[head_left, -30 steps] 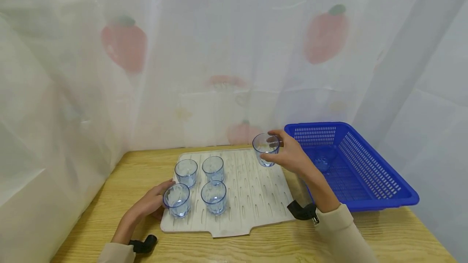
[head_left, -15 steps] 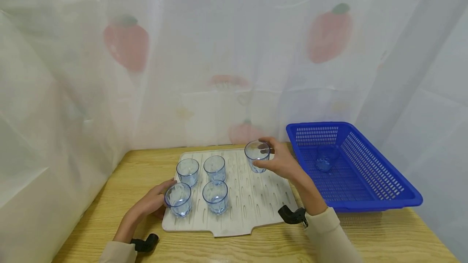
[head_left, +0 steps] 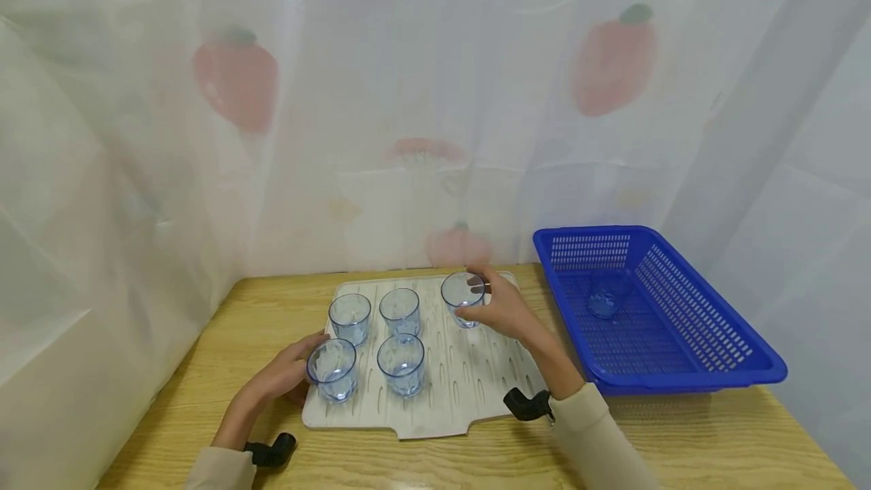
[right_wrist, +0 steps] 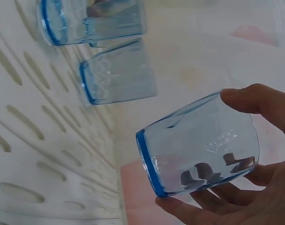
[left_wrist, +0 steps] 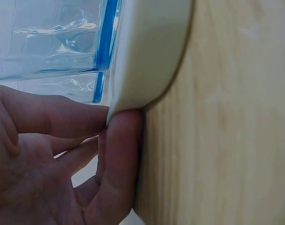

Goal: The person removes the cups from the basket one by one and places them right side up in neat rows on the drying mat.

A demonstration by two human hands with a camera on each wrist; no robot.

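My right hand (head_left: 505,310) grips a clear bluish glass (head_left: 460,295) by its side, thumb on one side and fingers on the other. In the right wrist view this glass (right_wrist: 193,140) leans, its thick blue base apart from the pale grooved draining board (head_left: 469,380). Several matching glasses stand upright on the board's left half, among them a front-left glass (head_left: 333,373). Beside that one, my left hand (head_left: 282,373) is at the board's left edge. The left wrist view shows its thumb and a finger pinching the board's rim (left_wrist: 156,51).
A blue plastic basket (head_left: 687,383) with slotted walls stands to the right of the board. One glass (head_left: 604,302) sits inside it. Wooden table (head_left: 381,467) runs along the front, and a pale strawberry-print curtain (head_left: 422,97) hangs behind.
My right hand has carried its glass leftward and down, from near the basket to above the board's back part. The left hand stays at the board's edge.
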